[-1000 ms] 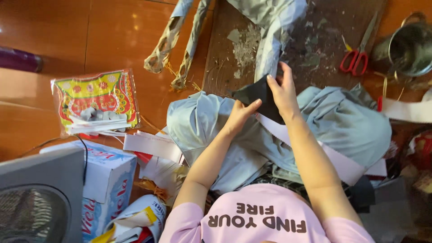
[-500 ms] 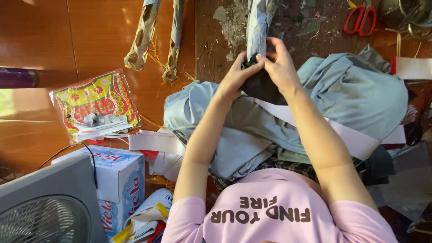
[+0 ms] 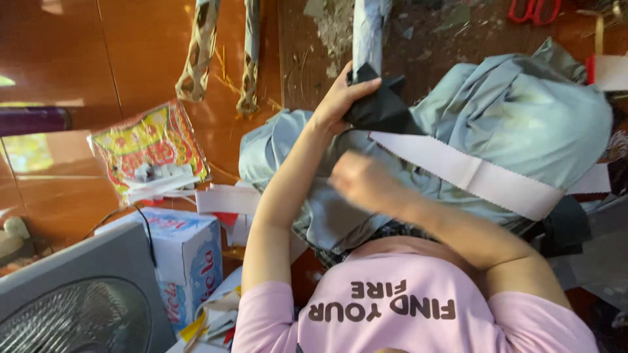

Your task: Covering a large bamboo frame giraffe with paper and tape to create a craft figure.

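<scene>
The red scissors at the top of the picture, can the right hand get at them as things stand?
Probably yes. The red scissors lie uncovered on the dark board beyond the grey-blue cloth. The right hand is blurred, seems empty, and hovers over the cloth, so it would only have to reach across that heap; nothing else blocks the way.

A crumpled grey-blue cloth (image 3: 523, 124) fills the right, crossed by a white pinked-edge fabric strip (image 3: 471, 173). A small black fabric piece (image 3: 379, 108) sits upper centre. Left, a red-and-yellow patterned plastic packet (image 3: 147, 153); red-handled scissors (image 3: 535, 10) upper right.
</scene>
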